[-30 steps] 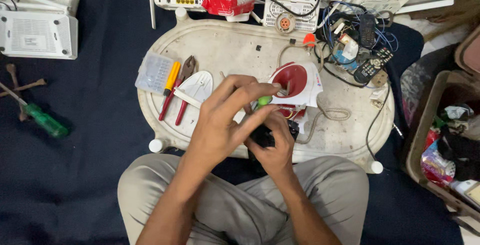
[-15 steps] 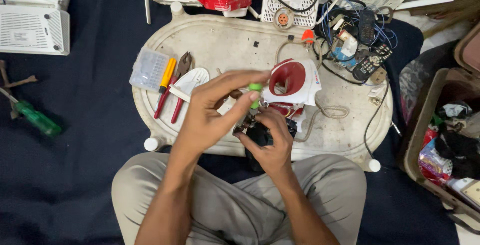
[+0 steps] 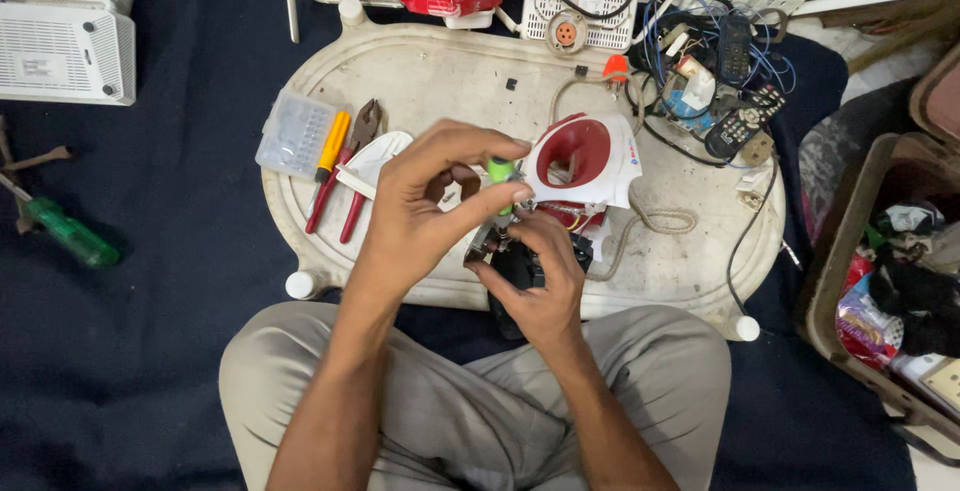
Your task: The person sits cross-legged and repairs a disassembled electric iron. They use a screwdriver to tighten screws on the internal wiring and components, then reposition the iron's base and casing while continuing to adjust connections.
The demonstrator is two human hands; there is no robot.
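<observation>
In the head view, at the centre of the frame, the left hand arches over from the lower left, thumb and fingers pinched closed on a green-handled screwdriver held nearly upright. Just below it the right hand cups upward, fingers curled tight round a small dark part. Both sit at the near edge of the white oval tray, just beside the red-and-white iron.

Floor covering: dark navy cloth lay spread over the whole floor, creased in places.
Desk: low white oval desk stood on the cloth, surface scuffed and stained; short round white feet showed at its near edge.
Right edge: brown open box sat on the cloth.
Light: even and soft, only faint shadows.
</observation>
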